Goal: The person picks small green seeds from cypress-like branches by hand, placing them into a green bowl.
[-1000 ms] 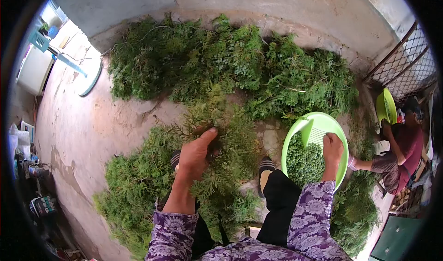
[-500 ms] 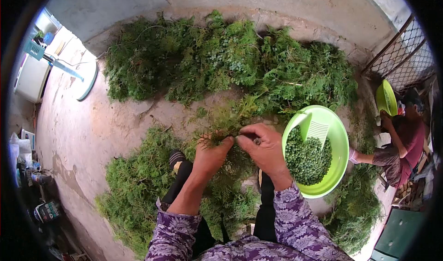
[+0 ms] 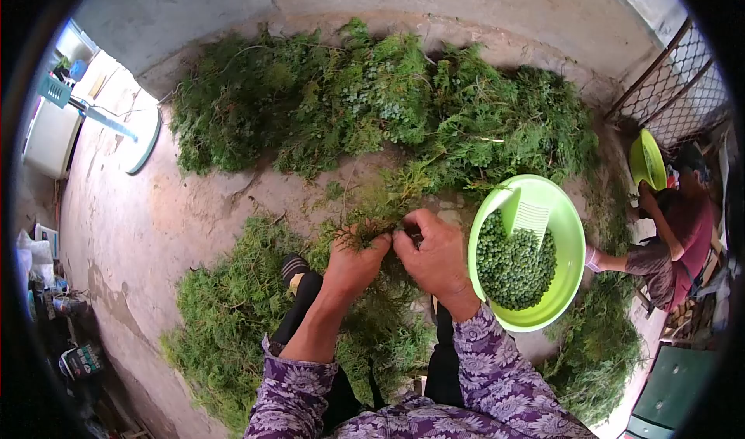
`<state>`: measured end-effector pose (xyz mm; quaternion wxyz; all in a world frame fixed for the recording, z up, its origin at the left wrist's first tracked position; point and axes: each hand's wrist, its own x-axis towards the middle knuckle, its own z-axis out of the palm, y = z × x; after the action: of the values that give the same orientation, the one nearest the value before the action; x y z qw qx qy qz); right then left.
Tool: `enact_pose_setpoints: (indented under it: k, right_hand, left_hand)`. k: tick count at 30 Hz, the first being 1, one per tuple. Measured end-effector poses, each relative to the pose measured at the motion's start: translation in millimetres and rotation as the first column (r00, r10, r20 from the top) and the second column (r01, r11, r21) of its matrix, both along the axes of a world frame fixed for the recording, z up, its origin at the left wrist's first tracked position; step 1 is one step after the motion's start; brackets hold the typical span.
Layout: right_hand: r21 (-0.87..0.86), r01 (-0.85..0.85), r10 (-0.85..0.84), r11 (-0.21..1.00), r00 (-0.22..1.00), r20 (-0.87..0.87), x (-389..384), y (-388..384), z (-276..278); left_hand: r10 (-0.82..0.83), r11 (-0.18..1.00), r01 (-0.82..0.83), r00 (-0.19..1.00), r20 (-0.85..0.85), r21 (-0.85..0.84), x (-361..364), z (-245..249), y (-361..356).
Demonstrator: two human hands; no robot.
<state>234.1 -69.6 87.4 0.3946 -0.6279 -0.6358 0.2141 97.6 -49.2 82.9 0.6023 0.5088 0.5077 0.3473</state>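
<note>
My left hand (image 3: 353,264) is closed around a leafy green conifer sprig (image 3: 365,220), whose fronds spread out above the fingers. Close beside it, my right hand (image 3: 436,259) is pinched near the sprig's stem. Whatever sits in those curled right fingers is mostly hidden. To the right stands a lime-green basin (image 3: 573,272) with a ridged washboard panel (image 3: 532,217) moulded into its side. Many small round green seed cones (image 3: 514,272) fill the bottom of it.
A long heap of cut branches (image 3: 372,98) lies along the wall. Another pile (image 3: 233,299) is by my left foot, and more greenery (image 3: 594,354) lies right. At far right a person (image 3: 687,229) sits beside another green basin (image 3: 648,161). A fan base (image 3: 143,144) stands at left.
My right hand has shifted slightly left and its fingers have curled in closer to the left hand. The left hand keeps its hold on the sprig.
</note>
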Motion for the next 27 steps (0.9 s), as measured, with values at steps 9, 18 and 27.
enact_pose_setpoints:
  k: [9, 18, 27]
  right_hand:
    - [-0.278, -0.135, -0.216, 0.951, 0.351, -0.911, 51, 6, 17]
    - [-0.220, -0.365, -0.178, 0.905, 0.146, -0.973, 63, 4, 8]
    - [-0.307, -0.224, -0.257, 0.925, 0.226, -0.940, 60, 4, 5]
  left_hand:
    - [0.019, 0.983, -0.020, 1.000, -0.009, -0.182, 1, 2, -1]
    - [0.068, 0.981, -0.063, 0.997, 0.020, -0.183, 8, 17, -5]
    - [0.050, 0.960, -0.044, 0.999, 0.014, -0.275, 8, 7, -4]
